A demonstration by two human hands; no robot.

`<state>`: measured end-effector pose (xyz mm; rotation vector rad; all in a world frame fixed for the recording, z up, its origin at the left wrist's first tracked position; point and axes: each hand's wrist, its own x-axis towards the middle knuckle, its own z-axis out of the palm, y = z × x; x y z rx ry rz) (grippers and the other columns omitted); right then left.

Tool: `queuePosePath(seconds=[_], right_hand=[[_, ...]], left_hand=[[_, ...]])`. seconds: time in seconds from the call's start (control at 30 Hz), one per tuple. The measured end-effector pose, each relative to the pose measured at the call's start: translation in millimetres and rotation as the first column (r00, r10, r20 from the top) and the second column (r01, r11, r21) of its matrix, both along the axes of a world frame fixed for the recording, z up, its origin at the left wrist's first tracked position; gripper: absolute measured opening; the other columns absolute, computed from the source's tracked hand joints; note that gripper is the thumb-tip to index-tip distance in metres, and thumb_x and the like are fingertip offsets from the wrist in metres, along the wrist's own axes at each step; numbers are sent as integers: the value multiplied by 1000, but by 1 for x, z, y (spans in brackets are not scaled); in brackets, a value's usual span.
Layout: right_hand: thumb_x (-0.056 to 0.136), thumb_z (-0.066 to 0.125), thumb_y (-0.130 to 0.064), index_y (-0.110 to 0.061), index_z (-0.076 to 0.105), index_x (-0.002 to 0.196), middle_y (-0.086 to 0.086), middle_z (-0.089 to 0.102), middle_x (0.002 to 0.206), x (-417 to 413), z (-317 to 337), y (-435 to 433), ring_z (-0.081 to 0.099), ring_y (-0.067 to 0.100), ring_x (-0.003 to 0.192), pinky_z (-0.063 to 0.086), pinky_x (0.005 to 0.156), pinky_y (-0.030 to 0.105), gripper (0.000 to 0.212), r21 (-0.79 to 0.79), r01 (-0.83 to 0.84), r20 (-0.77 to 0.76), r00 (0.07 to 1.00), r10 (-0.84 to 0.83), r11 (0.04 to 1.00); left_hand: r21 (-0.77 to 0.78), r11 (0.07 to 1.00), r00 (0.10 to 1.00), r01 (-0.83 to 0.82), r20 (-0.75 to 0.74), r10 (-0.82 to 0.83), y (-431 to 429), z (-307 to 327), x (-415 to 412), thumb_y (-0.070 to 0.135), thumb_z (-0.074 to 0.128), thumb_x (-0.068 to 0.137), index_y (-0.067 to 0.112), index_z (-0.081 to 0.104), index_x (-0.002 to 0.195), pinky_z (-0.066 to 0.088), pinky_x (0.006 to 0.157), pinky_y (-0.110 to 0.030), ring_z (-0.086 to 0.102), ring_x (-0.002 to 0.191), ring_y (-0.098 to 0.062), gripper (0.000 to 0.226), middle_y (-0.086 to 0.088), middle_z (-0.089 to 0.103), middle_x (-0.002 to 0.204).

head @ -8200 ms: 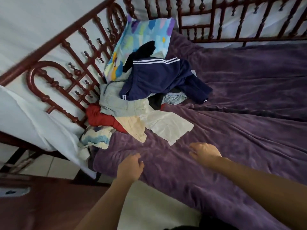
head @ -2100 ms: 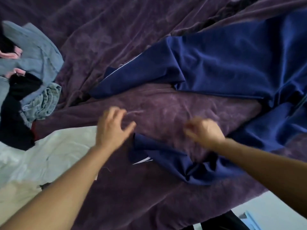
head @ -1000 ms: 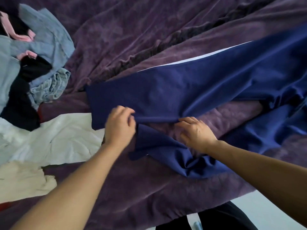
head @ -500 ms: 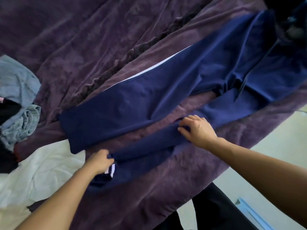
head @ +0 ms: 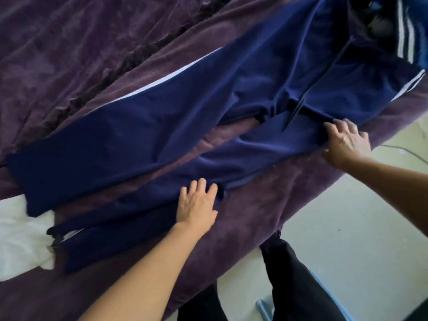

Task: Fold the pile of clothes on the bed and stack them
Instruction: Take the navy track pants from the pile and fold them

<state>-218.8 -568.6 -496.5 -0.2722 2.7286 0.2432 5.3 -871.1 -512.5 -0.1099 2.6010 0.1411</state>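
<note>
Lying under flat, spread left fingers (head: 201, 185), navy trousers (head: 162, 126); right fingers (head: 342, 129) gripping their upper leg.

No text, label, brand or number can be read anywhere in view. The trousers (head: 162, 126) show only a plain white stripe (head: 173, 74) along the seam, with no lettering or logo legible on the cloth.
</note>
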Motion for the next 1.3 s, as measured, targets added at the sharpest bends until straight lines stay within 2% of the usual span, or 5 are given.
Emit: queuePosePath(seconds=[0.23,0.5,0.67,0.87,1.3], right_hand=[[86,55,-25,-13,67,85,13,69,97,-63,-7,55,62,33,94,38,86,42,18,-174,-145,-143,982,121,974],[90,50,-33,-19,65,81,9,67,94,-79,31,103,60,33,94,50,79,42,23,-244,-33,252,963,96,969],[84,63,-30,-13,59,121,17,55,122,-152,30,90,46,36,116,42,94,47,41,-446,-64,-185,982,-21,893],[74,65,-66,-11,38,136,19,52,133,-210,-7,44,49,38,122,38,98,48,87,-312,116,2,993,-121,943],[74,71,-48,-13,60,112,9,65,115,-321,-24,-19,62,27,101,48,82,30,53,-541,513,180,845,-504,666]], left_hand=[[-38,974,974,-222,-57,220,33,-16,-11,23,60,80,12,65,93,41,83,-42,49,101,-29,17,-7,53,107],[-156,966,854,-208,452,257,77,31,19,29,49,85,22,60,104,41,92,-33,51,113,-20,23,2,53,116],[-86,906,906,-415,50,420,89,33,-33,24,51,87,18,60,96,44,76,-35,57,98,-23,14,-1,56,105],[132,870,844,-476,-209,494,95,3,-124,16,57,85,12,61,102,41,74,-39,50,101,-29,18,-8,52,106],[57,758,703,-650,-336,627,-8,-30,-297,38,65,85,16,38,141,35,97,-51,38,125,-39,66,-16,39,141]])
